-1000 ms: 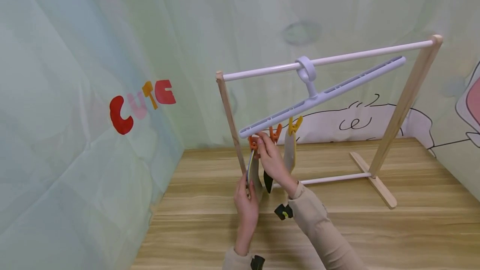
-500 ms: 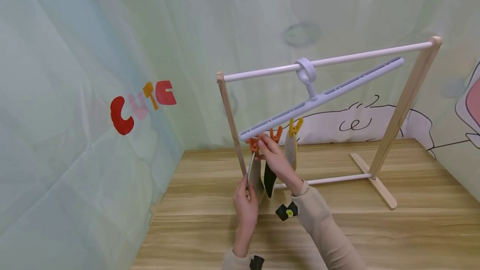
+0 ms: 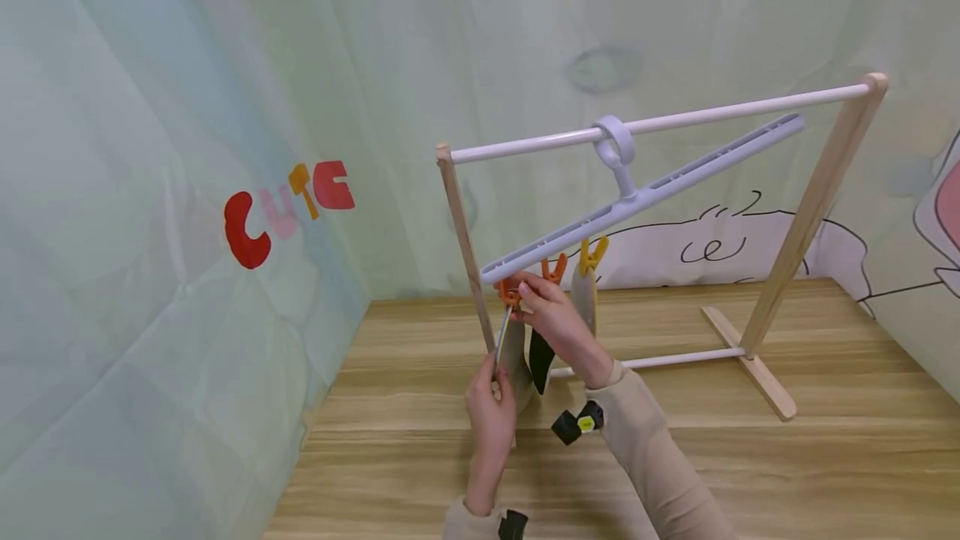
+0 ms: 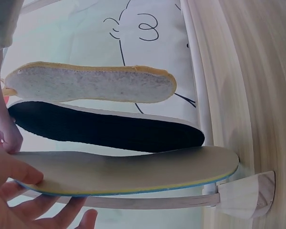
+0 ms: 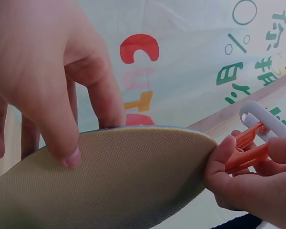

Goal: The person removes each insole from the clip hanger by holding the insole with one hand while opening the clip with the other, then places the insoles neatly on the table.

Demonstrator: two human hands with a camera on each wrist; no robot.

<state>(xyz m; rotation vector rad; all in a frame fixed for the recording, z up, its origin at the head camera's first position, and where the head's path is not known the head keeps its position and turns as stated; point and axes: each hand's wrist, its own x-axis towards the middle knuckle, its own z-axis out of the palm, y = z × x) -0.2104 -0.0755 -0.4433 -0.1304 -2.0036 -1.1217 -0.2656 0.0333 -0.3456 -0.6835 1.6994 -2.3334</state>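
My left hand [image 3: 491,417] pinches a beige insole [image 4: 133,171] with a yellow and blue edge, thumb on its face and fingers behind. At the insole's upper end, my right hand [image 3: 561,322] grips an orange clip [image 5: 248,151] by its handles, just under the low left end of a lilac hanger [image 3: 630,205]. Beside it hang a black insole [image 4: 109,128], below a second orange clip [image 3: 553,269], and a fluffy white insole [image 4: 95,85] with a tan edge, below a yellow clip [image 3: 594,257].
The tilted hanger hooks over the white top bar [image 3: 705,114] of a wooden stand [image 3: 813,215]. A lower white bar [image 3: 682,359] runs near the tabletop [image 3: 847,465]. A printed cloth [image 3: 180,332] encloses the left and back.
My right hand has shifted slightly down and right, still on the orange clip. The hanger's left end sits a little lower. My left hand keeps its pinch on the beige insole.
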